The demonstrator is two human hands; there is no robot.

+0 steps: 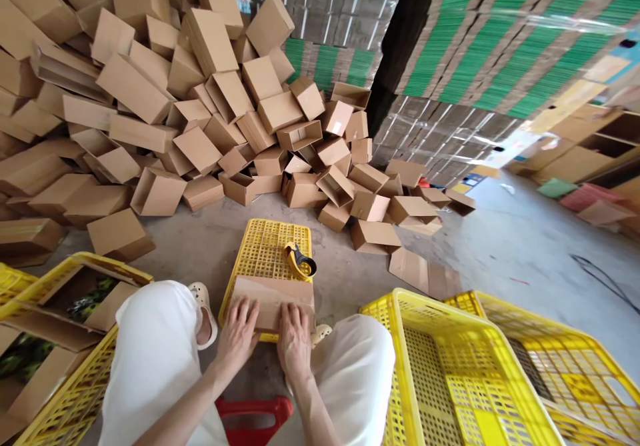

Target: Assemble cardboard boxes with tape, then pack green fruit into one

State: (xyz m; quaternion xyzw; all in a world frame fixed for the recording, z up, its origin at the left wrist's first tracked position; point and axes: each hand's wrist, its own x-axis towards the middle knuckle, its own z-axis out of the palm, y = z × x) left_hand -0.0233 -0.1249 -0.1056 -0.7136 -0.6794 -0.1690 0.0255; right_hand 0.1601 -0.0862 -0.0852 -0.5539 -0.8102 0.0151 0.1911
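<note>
Between my knees a yellow perforated plastic crate (265,239) has its flat side up like a low table. On its near end lies a closed brown cardboard box (280,289), with what looks like clear tape along the top. My left hand (240,329) rests on the box's near left part, fingers stretched out over it. Beside it, my right hand (295,333) lies flat on the near right part, fingers extended. Just past the box, a yellow and black tape dispenser (300,261) sits on the crate, touched by neither hand.
A large heap of cardboard boxes (200,146) spreads across the floor ahead. Yellow crates (400,366) stand at my right; another crate (80,259) at my left holds open cartons. Wrapped stacks of flat cardboard (465,39) rise behind. A red stool (255,406) shows beneath me.
</note>
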